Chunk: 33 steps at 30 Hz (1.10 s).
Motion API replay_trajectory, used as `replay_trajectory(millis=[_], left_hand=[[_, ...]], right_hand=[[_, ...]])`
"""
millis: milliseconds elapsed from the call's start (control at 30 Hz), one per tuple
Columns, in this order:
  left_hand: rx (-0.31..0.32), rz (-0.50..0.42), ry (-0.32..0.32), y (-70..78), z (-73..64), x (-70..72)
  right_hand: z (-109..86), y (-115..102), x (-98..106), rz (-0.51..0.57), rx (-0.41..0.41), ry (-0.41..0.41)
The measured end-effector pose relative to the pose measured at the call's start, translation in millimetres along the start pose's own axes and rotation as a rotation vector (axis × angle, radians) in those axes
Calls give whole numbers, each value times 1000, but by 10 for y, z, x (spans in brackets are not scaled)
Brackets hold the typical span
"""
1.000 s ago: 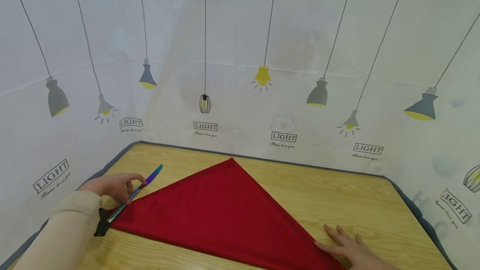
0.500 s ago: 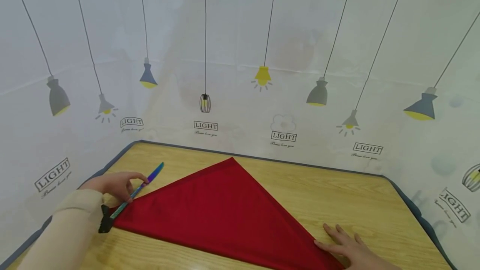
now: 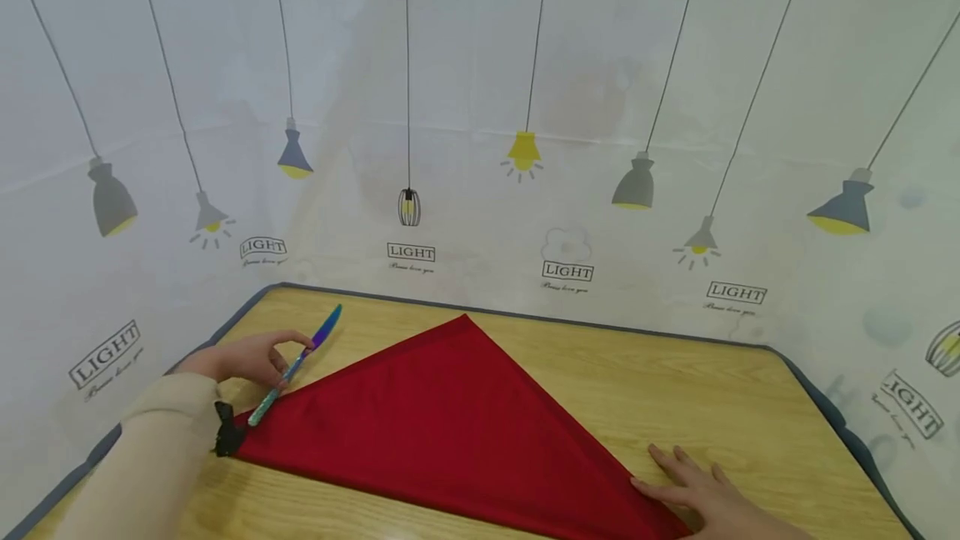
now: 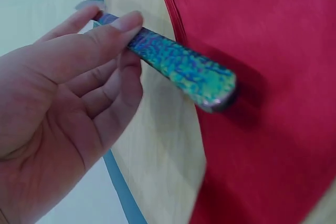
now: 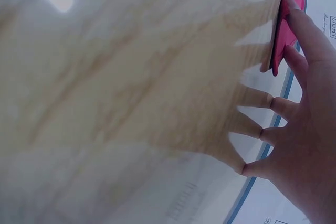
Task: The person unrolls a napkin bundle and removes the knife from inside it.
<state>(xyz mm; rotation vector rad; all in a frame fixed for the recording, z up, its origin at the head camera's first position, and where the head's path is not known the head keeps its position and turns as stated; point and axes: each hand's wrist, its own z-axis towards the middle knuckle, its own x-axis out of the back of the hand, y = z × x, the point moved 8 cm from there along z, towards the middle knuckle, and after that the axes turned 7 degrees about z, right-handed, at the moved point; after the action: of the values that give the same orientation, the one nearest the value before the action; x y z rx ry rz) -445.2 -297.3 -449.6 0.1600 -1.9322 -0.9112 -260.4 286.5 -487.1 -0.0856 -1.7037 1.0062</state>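
My left hand (image 3: 258, 357) pinches a table knife (image 3: 327, 326) with a shiny blue-purple blade and a speckled handle, over the left corner of a folded red cloth napkin (image 3: 442, 415). In the left wrist view, thumb and fingers grip the knife (image 4: 184, 69) near where handle meets blade, its handle end hanging above the cloth. The napkin lies flat as a triangle, its peak toward the back. At its right corner, my right hand (image 3: 701, 494) lies with fingers spread; the thumb side rests on the napkin (image 5: 286, 35) and other fingertips touch the tabletop.
The wooden tabletop (image 3: 637, 390) has a dark blue border (image 3: 570, 322). White wall hangings (image 3: 465, 65) printed with lamps and "LIGHT" labels rise behind and at both sides. A black piece (image 3: 228, 430) sits at my left wrist.
The left hand has moved a little right and away from me with the knife, now farther over the table. My right hand and the napkin have stayed in place.
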Motion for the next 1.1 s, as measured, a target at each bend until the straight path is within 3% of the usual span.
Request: replay_trajectory(millis=[133, 200, 400, 767, 867, 1100], left_hand=[[-55, 17, 40, 118, 72, 72], [-53, 12, 58, 144, 94, 114], [-68, 34, 95, 182, 236, 220], [-14, 32, 116, 0, 574, 201], [-36, 74, 130, -4, 612, 205], [-7, 146, 136, 39, 636, 193]], right_hand=[[17, -8, 1, 50, -40, -13], [39, -7, -6, 64, -45, -13], [38, -5, 12, 6, 32, 21], [-5, 88, 2, -55, -10, 16], [-14, 81, 13, -75, 18, 25], [-30, 66, -1, -74, 63, 32]])
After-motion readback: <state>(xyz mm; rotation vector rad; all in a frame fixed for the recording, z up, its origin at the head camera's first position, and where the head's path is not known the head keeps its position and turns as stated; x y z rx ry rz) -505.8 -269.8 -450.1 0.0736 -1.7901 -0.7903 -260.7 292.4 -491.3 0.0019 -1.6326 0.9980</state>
